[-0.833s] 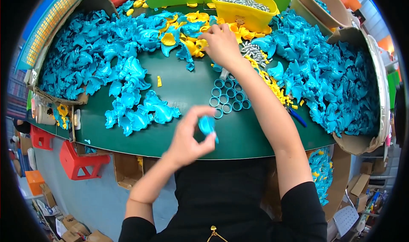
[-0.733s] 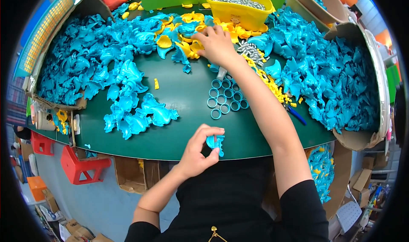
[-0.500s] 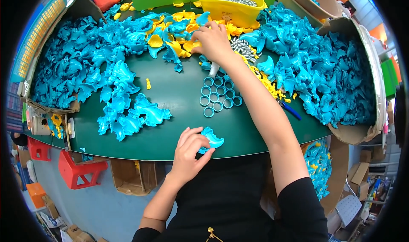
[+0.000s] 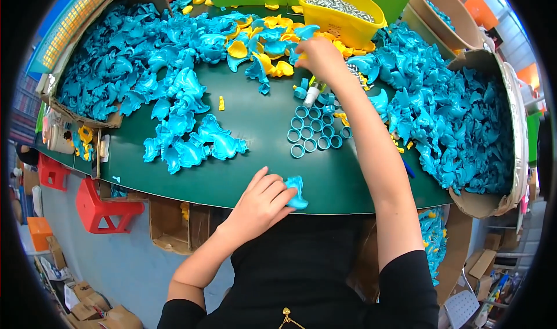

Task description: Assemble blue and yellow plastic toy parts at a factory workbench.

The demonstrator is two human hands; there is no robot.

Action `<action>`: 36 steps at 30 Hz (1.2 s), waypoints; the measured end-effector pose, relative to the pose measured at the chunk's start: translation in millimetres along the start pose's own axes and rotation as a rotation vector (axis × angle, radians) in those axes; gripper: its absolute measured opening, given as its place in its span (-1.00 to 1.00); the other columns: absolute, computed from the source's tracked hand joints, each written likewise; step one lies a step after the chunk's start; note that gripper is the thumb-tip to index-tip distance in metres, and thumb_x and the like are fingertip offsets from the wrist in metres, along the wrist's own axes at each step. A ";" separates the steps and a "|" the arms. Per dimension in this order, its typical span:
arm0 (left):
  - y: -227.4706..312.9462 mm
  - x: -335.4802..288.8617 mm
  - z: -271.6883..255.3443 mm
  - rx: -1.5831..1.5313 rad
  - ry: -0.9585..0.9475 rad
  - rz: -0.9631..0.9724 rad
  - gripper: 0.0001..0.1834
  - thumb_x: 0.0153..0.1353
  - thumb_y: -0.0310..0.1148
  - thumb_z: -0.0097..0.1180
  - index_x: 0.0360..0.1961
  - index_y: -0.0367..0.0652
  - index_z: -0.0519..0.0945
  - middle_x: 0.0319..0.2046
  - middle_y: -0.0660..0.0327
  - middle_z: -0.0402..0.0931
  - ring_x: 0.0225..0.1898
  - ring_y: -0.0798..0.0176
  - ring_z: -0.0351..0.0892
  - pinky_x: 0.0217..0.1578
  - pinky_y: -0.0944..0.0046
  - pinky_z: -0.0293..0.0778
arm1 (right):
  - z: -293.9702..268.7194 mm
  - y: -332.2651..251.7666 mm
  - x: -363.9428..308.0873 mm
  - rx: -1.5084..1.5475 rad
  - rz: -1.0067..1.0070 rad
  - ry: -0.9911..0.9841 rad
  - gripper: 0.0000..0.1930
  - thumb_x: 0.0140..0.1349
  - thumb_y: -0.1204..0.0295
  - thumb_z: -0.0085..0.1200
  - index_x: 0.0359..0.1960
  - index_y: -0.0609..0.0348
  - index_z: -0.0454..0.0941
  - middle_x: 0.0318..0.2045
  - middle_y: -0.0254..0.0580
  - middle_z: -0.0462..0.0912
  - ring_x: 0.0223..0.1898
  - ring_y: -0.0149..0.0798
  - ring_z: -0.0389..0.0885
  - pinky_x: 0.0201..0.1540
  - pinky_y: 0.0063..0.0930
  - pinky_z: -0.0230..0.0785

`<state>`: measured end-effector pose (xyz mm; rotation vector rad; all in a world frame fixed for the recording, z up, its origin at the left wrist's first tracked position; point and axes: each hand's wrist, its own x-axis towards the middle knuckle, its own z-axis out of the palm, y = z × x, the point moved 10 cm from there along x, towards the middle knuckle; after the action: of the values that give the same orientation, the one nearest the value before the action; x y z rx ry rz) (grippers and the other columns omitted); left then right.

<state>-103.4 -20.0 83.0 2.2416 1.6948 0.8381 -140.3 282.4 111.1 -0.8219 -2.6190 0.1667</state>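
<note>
My left hand [image 4: 261, 204] is at the table's front edge, fingers closed on a curved, glossy blue plastic shell piece [image 4: 298, 193]. My right hand [image 4: 324, 59] reaches to the back of the table, just in front of the yellow tub. Its fingers are curled together, and a bit of yellow plastic [image 4: 303, 56] shows at the fingertips. Beside it lie loose yellow shell pieces [image 4: 283, 68] mixed with blue ones. Below that hand, a white-tipped tube [image 4: 311, 95] lies by several blue rings [image 4: 310, 144] standing in rows. My right forearm partly hides small metal parts.
Blue shells heap up at the left [image 4: 104, 68] and right [image 4: 464, 129], within cardboard sides. A smaller blue cluster [image 4: 188, 149] sits on the green table [image 4: 261, 132]. The yellow tub [image 4: 348, 30] holds metal pins. A red stool [image 4: 107, 207] and cardboard box [image 4: 169, 227] stand below.
The view has shifted, so the table appears farther right. My right hand's spread fingers have curled in among the yellow pieces. My left hand has turned slightly with the blue piece in it.
</note>
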 end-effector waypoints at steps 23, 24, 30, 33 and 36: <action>21.7 6.0 17.4 0.092 0.168 0.089 -0.65 -0.13 -0.50 0.38 -0.21 -0.17 0.66 -0.18 0.22 0.60 0.03 -0.04 0.53 -0.06 0.07 0.56 | -55.7 -51.9 -262.4 0.298 0.321 0.178 -0.71 -0.01 0.59 0.37 -0.19 0.21 0.68 -0.27 -0.19 0.63 -0.21 -0.13 0.56 -0.14 -0.38 0.43; 21.4 5.0 15.8 0.093 0.162 0.086 -0.65 -0.13 -0.50 0.38 -0.21 -0.17 0.66 -0.18 0.22 0.60 0.03 -0.04 0.53 -0.06 0.07 0.56 | -54.4 -49.2 -265.0 0.303 0.324 0.176 -0.71 -0.01 0.59 0.37 -0.19 0.21 0.68 -0.27 -0.19 0.63 -0.21 -0.13 0.56 -0.14 -0.38 0.43; 32.0 10.3 14.4 0.143 0.240 0.180 -0.69 -0.14 -0.50 0.32 -0.26 -0.17 0.69 -0.21 0.25 0.64 0.00 0.00 0.54 -0.14 0.13 0.56 | -35.1 -44.0 -278.8 0.830 0.643 0.118 -0.81 0.05 0.68 0.28 -0.29 0.22 0.61 -0.35 -0.26 0.70 -0.36 -0.38 0.59 -0.37 -0.56 0.32; 42.1 16.6 13.8 0.184 0.308 0.217 -0.78 -0.15 -0.52 0.30 -0.37 -0.23 0.68 -0.29 0.22 0.60 -0.18 0.19 0.49 -0.30 0.22 0.58 | -42.2 -55.7 -270.1 0.746 0.544 0.180 -0.82 0.08 0.67 0.27 -0.27 0.19 0.63 -0.34 -0.29 0.71 -0.37 -0.45 0.57 -0.42 -0.59 0.26; 40.9 19.8 17.7 0.158 0.265 0.219 -0.78 -0.15 -0.52 0.29 -0.37 -0.24 0.68 -0.29 0.22 0.59 -0.24 0.21 0.50 -0.32 0.25 0.57 | -47.3 -65.1 -260.6 0.635 0.413 0.229 -0.80 0.07 0.65 0.28 -0.24 0.18 0.65 -0.39 -0.30 0.70 -0.40 -0.40 0.55 -0.44 -0.55 0.26</action>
<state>-56.8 -11.5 94.6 2.5547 1.6967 1.1320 40.5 80.0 83.5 -1.0422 -1.9650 0.9015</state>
